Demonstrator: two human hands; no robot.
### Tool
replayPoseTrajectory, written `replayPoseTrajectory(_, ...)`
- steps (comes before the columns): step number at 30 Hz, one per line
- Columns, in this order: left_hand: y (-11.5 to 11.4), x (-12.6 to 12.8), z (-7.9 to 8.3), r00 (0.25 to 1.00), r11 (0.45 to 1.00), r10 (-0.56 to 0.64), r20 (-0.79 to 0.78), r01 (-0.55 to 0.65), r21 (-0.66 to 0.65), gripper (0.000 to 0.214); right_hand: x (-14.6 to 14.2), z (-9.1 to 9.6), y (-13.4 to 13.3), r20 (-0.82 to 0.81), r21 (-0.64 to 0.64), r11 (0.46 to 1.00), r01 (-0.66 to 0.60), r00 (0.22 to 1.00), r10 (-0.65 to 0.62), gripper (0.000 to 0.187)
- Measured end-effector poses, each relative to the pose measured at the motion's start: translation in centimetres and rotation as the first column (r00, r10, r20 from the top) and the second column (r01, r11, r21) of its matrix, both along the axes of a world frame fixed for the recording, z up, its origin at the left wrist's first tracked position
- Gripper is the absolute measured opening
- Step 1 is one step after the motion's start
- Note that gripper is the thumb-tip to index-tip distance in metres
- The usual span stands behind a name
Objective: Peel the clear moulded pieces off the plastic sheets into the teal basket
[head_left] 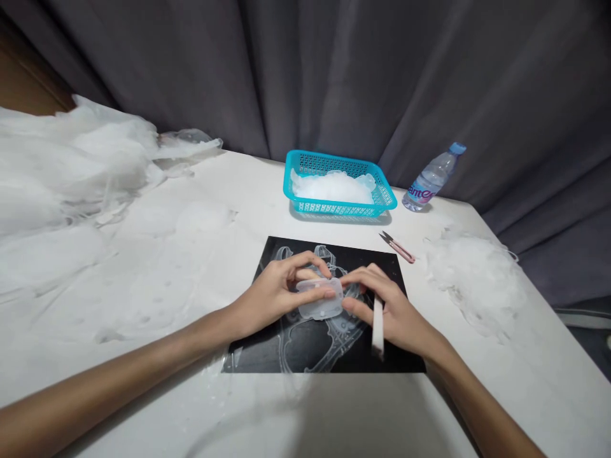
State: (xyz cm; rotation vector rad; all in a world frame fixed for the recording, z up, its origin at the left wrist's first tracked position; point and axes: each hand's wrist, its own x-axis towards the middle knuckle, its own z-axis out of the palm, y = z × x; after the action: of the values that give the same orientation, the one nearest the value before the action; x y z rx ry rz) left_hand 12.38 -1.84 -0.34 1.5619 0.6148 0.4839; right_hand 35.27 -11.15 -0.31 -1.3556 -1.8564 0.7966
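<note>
Both hands are meeting over a black mat (286, 350), and between them they are holding a small, clear plastic case (321, 300) just above it. The left hand (279, 294) is curling round the case from its own side, thumb underneath and fingers lying along the top edge, so the case is being steadied rather than squeezed. The right hand (389, 312) is closing on the opposite end with its fingertips, while a white stick-like tool (378, 326) is lying tucked against its palm, pointing back toward the wrist; it looks parked there so the fingertips are free for the case. Whether the case lid is being opened or pressed shut cannot be told.

The dark mat is probably sitting under the hands because the pieces are see-through: pale, transparent shapes (310, 343) lying on it just below the fingers are showing up clearly against the black, where on the white table (525, 381) they would vanish.

Beyond the right hand's fingers, a pink thread snipper (398, 249) is lying just off the mat's far corner, within easy reach. Farther ahead of both hands a turquoise basket (334, 207) is holding a heap of white material, and a water bottle (432, 181) is standing tilted off to its right. Out past the right hand a loose white pile (477, 280) is resting on the table; a far larger drift of white film (71, 172) is spreading well beyond the left forearm. Nothing is lying between the hands and the mat's edges
</note>
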Motion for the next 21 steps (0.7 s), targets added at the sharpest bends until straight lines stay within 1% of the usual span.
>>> replayPoseTrajectory(1, 0.0, -0.1, 0.0, 1.000, 1.000, 0.001, 0.004, -0.001, -0.006, 0.031, -0.1, -0.1, -0.1, -0.001, -0.025, 0.999, -0.023, 1.000, 0.023, 0.014)
replayPoseTrajectory(3, 0.0, -0.2, 0.0, 1.000, 1.000, 0.010, 0.006, -0.010, 0.004, 0.031, -0.2, -0.4, -0.2, -0.018, -0.050, 0.999, -0.011, 1.000, 0.010, 0.011)
replayPoseTrajectory(8, 0.5, -0.3, 0.1, 0.999, 0.992, 0.028, -0.029, -0.025, 0.122, 0.030, 0.1, -0.6, 0.0, -0.043, -0.104, 0.994, 0.045, 0.998, -0.049, 0.014)
replayPoseTrajectory(10, 0.7, -0.2, 0.0, 0.998, 0.985, 0.006, -0.064, 0.006, 0.170, 0.032, 0.0, -0.5, 0.0, -0.043, -0.116, 0.992, 0.049, 0.998, -0.054, 0.013)
replayPoseTrajectory(12, 0.8, -0.1, -0.2, 0.993, 0.974, -0.037, -0.111, 0.061, 0.218, 0.035, -0.1, -0.3, -0.1, -0.032, -0.116, 0.992, 0.046, 0.998, -0.050, 0.013)
replayPoseTrajectory(14, 0.9, 0.0, -0.4, 0.985, 0.956, -0.072, -0.156, 0.113, 0.269, 0.036, -0.3, -0.1, -0.2, -0.013, -0.105, 0.994, 0.035, 0.999, -0.037, 0.014)
replayPoseTrajectory(16, 0.8, 0.0, -0.5, 0.978, 0.933, -0.080, -0.195, 0.143, 0.331, 0.036, -0.5, 0.0, -0.3, 0.020, -0.089, 0.996, 0.030, 0.999, -0.028, 0.013)
replayPoseTrajectory(17, 0.7, 0.0, -0.6, 0.976, 0.915, -0.072, -0.205, 0.146, 0.375, 0.035, -0.6, 0.0, -0.3, 0.044, -0.083, 0.996, 0.029, 0.999, -0.026, 0.013)
replayPoseTrajectory(18, 0.6, -0.1, -0.7, 0.976, 0.886, -0.073, -0.207, 0.159, 0.435, 0.032, -0.7, -0.1, -0.3, 0.077, -0.074, 0.997, 0.033, 0.997, -0.028, 0.013)
replayPoseTrajectory(19, 0.3, -0.2, -0.8, 0.975, 0.839, -0.088, -0.203, 0.182, 0.513, 0.028, -0.8, -0.3, -0.2, 0.119, -0.058, 0.997, 0.042, 0.992, -0.035, 0.013)
replayPoseTrajectory(20, 0.0, -0.4, -0.9, 0.974, 0.769, -0.118, -0.193, 0.212, 0.603, 0.024, -1.0, -0.6, -0.1, 0.169, -0.032, 0.998, 0.059, 0.984, -0.053, 0.014)
replayPoseTrajectory(21, -0.3, -0.5, -1.1, 0.971, 0.678, -0.157, -0.181, 0.239, 0.695, 0.023, -1.1, -1.0, 0.1, 0.223, 0.008, 0.996, 0.085, 0.971, -0.085, 0.016)
